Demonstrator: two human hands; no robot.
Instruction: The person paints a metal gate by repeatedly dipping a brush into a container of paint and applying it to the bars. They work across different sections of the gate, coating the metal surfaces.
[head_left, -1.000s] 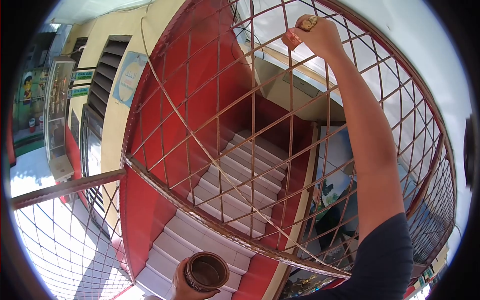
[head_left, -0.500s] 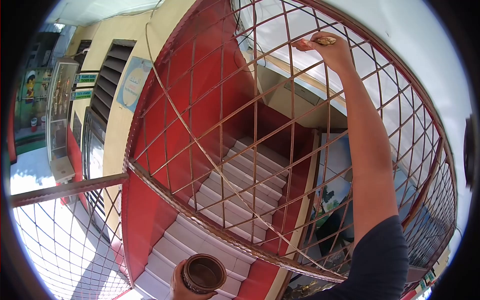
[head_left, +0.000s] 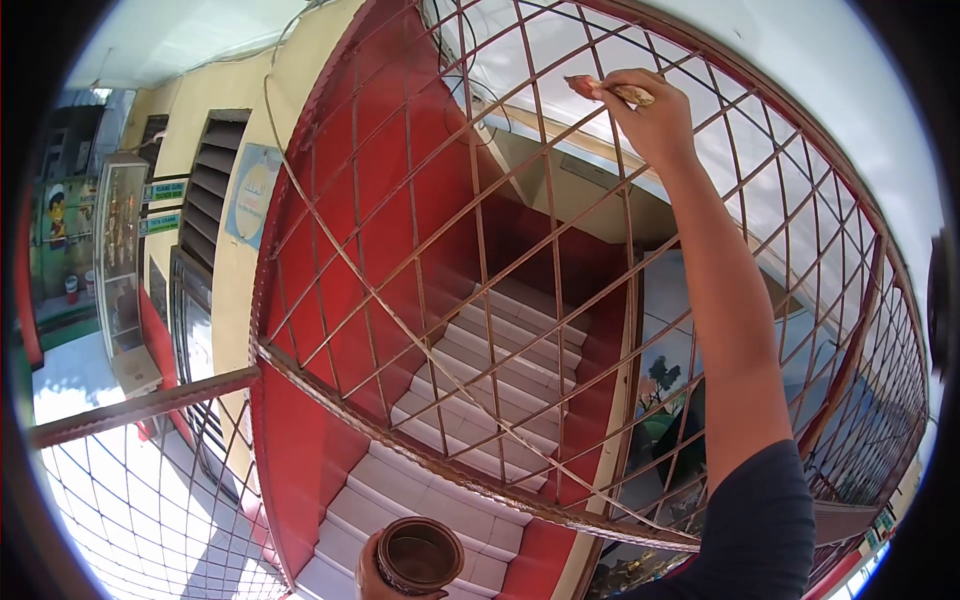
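Observation:
My right hand [head_left: 640,105] is raised at the upper right, its fingers closed round a paintbrush [head_left: 632,95] with a light handle. The reddish-brown brush tip points left, beside a bar of the brown metal lattice [head_left: 485,285]; whether it touches the bar I cannot tell. At the bottom, my left hand [head_left: 372,575] grips a round brown pot [head_left: 421,556] with its mouth facing up. Dark brown contents or a dark inside show in it. Only part of the left hand's fingers can be seen.
Behind the lattice, white tiled stairs [head_left: 480,400] run between red walls [head_left: 370,190]. A thin cable [head_left: 350,265] hangs across the lattice. A brown rail [head_left: 145,405] crosses at the left, with a glass cabinet [head_left: 120,250] beyond. A mural [head_left: 665,380] stands at the right.
My right hand with the brush has moved slightly left and down. The pot in my left hand sits slightly lower and further right. The camera view has shifted a little.

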